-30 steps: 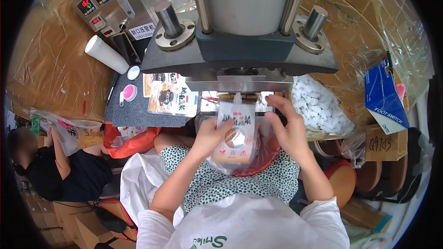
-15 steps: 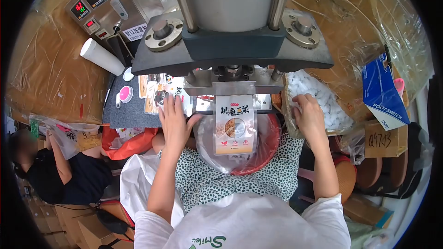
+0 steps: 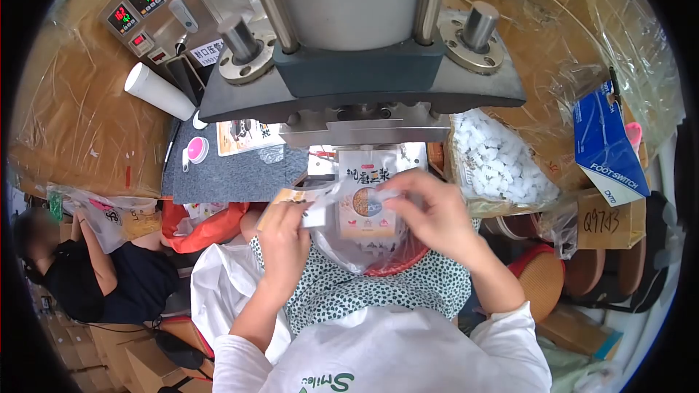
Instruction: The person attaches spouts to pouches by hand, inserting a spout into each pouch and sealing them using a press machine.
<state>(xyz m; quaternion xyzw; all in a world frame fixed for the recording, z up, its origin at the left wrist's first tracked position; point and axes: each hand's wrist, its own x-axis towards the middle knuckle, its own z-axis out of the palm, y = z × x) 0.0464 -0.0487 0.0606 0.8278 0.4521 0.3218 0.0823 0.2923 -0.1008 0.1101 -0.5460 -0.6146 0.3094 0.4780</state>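
My left hand [image 3: 285, 241] is closed on a printed pouch [image 3: 309, 212], which is tilted and partly blurred. My right hand [image 3: 433, 215] is pinched at the right, near that pouch's end; what its fingertips hold is too small to make out. Behind the hands, another printed pouch [image 3: 366, 222] hangs upright from the press jaw [image 3: 368, 131]. Below it is a red basket [image 3: 399, 268] lined with clear plastic. On the grey mat [image 3: 226, 182] lies one more printed pouch [image 3: 244, 137].
White spouts [image 3: 499, 160] fill a box at the right. A blue carton [image 3: 606, 142] stands beyond it. At the left are a control panel [image 3: 156, 22], a white roll [image 3: 156, 91] and a pink-topped jar [image 3: 196, 149]. Another person [image 3: 95, 269] sits at the far left.
The left hand has let go of the pouch at the press, reached to the mat and come back with another. The right hand has moved from the spouts to the middle. The press jaw has moved.
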